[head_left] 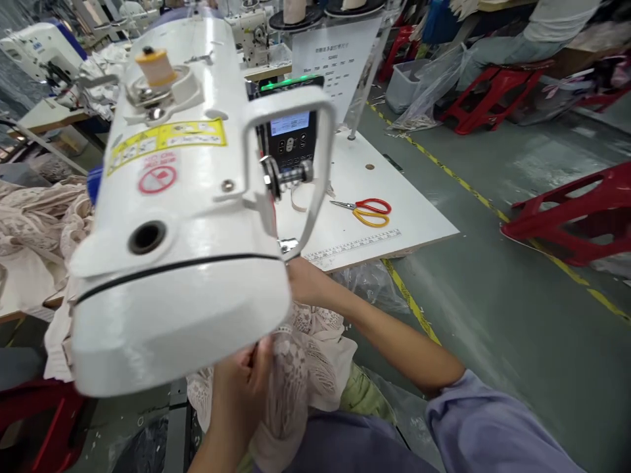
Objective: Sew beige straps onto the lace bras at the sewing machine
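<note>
A white sewing machine fills the middle of the view, seen from above its head end. Pale pink lace fabric hangs below it over my lap. My left hand is under the machine's front end, with its fingers closed on a fold of that lace. My right hand reaches in beneath the machine head at the table edge. Its fingers are hidden behind the machine. A purple sleeve covers my right upper arm.
Red and yellow scissors lie on the white table to the right, near a printed ruler strip. More lace is piled at left. Red stools stand on the floor. A person sits at the back.
</note>
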{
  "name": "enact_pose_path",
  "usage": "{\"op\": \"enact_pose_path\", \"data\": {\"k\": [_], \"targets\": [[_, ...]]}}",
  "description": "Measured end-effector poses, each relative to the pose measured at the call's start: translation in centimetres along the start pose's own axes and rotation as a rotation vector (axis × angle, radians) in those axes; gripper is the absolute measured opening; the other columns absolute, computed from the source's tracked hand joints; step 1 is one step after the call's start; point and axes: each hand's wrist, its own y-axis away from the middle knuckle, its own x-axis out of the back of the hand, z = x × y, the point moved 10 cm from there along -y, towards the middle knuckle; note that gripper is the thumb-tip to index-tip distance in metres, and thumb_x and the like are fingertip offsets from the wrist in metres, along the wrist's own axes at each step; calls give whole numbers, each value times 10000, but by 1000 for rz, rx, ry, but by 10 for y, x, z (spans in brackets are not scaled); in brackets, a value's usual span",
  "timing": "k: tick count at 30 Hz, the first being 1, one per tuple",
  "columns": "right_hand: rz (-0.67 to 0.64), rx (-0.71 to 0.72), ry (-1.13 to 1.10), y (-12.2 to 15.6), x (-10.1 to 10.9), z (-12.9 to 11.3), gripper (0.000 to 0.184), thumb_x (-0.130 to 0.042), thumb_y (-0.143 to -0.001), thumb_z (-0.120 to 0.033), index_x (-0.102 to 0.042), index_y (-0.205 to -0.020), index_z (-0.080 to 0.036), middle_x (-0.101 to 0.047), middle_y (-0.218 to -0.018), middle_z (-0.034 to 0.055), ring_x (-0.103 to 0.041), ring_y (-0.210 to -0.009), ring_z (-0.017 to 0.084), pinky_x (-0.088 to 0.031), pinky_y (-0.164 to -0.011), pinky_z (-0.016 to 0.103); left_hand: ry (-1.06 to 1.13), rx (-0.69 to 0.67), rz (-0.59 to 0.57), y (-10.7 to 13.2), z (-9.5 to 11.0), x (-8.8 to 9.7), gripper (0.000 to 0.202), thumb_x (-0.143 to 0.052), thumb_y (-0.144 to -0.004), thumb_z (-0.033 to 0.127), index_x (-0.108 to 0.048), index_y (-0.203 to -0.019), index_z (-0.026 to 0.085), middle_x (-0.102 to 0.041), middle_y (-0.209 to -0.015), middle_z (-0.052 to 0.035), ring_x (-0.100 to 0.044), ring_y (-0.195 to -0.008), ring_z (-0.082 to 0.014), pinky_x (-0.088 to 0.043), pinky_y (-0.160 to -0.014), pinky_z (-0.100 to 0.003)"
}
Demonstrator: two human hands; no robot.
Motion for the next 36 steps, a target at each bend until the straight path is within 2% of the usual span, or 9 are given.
{"op": "enact_pose_path", "data": {"k": [3,6,12,16,24,29,33,34,36], "targets": [[-12,26,-12,-2,-5,6,117,-640,-778,-210,-557,-709,-165,-521,-772,0,-492,-708,138,-401,-647,247,-119,-106,33,2,2,4,300,-491,-930,312,-746,-1066,229,-778,-1003,-37,-751,-853,-213,-591,-696,-247],[26,65,-48,-2,-5,7,75,-626,-791,-206,-570,-768,-162,-521,-802,5,-498,-736,139,-393,-662,244,-179,-156,42,4,1,7,300,-494,-931,314,-739,-1068,210,-781,-990,-35,-753,-836,-198,-586,-709,-229],[64,24,-24,-1,-8,9,67,-623,-824,-235,-596,-811,-174,-550,-892,34,-520,-759,149,-391,-659,248,-171,-62,29,10,-12,9,315,-480,-946,349,-732,-1085,222,-784,-961,-47,-751,-831,-201,-581,-684,-236],[64,42,-31,-1,-9,7,64,-632,-819,-218,-590,-807,-171,-557,-906,35,-507,-734,138,-400,-663,247,-130,-24,82,13,-15,9,317,-481,-942,362,-744,-1052,225,-785,-924,-55,-743,-877,-226,-581,-737,-280],[78,105,-73,2,-6,4,63,-605,-801,-157,-553,-768,-172,-550,-912,31,-510,-766,138,-421,-692,246,-108,-46,91,10,-11,6,290,-491,-930,336,-740,-1029,225,-784,-941,-42,-743,-868,-217,-576,-743,-275],[108,144,-107,3,-5,4,55,-594,-798,-152,-549,-773,-173,-548,-904,35,-512,-822,156,-426,-713,255,-204,-95,85,10,-10,6,285,-494,-929,323,-717,-1076,222,-779,-976,-42,-739,-793,-189,-538,-627,-228],[132,158,-115,4,-3,5,51,-587,-786,-138,-551,-777,-172,-550,-917,34,-515,-837,160,-425,-729,262,-334,-49,229,17,-19,17,306,-511,-929,377,-650,-1126,189,-752,-881,-58,-707,-700,-186,-494,-556,-239],[138,160,-116,5,-3,5,52,-586,-784,-136,-551,-773,-172,-551,-925,35,-516,-830,157,-424,-727,262,-366,-83,275,19,-15,19,306,-527,-922,380,-633,-1119,172,-736,-897,-78,-701,-738,-201,-503,-591,-258],[144,152,-111,6,-2,6,48,-578,-785,-134,-550,-772,-171,-555,-936,35,-517,-806,150,-421,-717,262,-420,-233,359,27,3,17,281,-579,-897,338,-610,-1108,155,-698,-989,-131,-676,-892,-248,-516,-743,-326]]}}
